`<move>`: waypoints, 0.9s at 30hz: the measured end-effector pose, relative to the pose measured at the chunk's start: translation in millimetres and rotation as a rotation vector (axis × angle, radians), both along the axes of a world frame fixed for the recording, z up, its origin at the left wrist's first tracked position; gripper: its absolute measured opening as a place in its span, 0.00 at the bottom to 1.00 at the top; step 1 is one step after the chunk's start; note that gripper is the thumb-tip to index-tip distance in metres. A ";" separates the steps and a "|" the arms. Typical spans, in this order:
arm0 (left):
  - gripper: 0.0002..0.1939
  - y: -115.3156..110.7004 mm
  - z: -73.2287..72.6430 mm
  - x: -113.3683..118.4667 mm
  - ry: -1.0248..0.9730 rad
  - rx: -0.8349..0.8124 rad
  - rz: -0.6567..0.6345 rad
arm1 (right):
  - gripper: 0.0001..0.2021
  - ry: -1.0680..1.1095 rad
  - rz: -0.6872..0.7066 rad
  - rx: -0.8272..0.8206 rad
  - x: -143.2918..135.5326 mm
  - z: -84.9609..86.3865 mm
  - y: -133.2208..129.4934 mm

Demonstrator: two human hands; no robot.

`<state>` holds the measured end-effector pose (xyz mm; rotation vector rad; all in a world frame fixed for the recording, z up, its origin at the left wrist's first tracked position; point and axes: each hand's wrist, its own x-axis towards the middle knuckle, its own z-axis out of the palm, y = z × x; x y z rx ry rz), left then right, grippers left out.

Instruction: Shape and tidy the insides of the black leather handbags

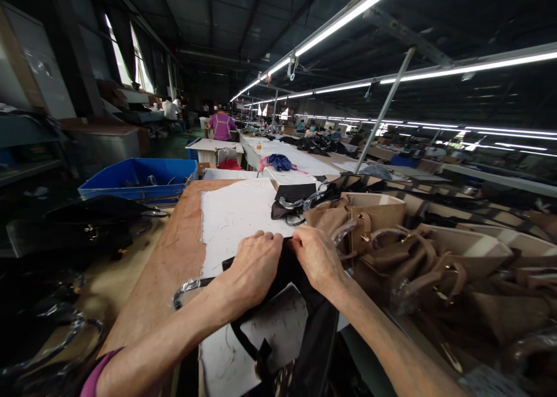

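Note:
A black handbag (pixel 315 333) is in front of me over the white-covered worktable, its top edge pinched in both hands. My left hand (pixel 256 266) is closed on that edge, fingers curled over it. Close beside it, my right hand (pixel 317 257) grips the same edge with thumb and bent fingers. One plastic-wrapped handle (pixel 191 285) sticks out to the left under my left forearm. A dark strap hangs below my hands, over the white sheet (pixel 237 205). My palms and arms hide part of the bag.
Brown handbags (pixel 435 257) are piled along the right side. Another dark bag (pixel 285 202) lies just beyond my hands. Black bags (pixel 87 228) are heaped at the left, near a blue bin (pixel 139 173). A person in purple (pixel 221 126) sits farther back.

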<state>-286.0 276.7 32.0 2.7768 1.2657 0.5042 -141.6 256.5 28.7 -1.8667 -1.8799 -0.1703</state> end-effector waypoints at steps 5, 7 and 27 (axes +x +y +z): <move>0.11 19.2 -5.7 22.4 -0.047 -0.012 -0.100 | 0.02 0.085 0.072 0.008 6.5 2.5 -6.6; 0.10 22.6 -9.2 21.0 -0.100 -0.004 -0.119 | 0.11 0.097 0.037 0.041 8.7 3.0 -17.2; 0.09 46.6 -7.5 12.6 -0.176 -0.092 -0.337 | 0.07 0.338 0.110 -0.383 99.6 3.3 -32.9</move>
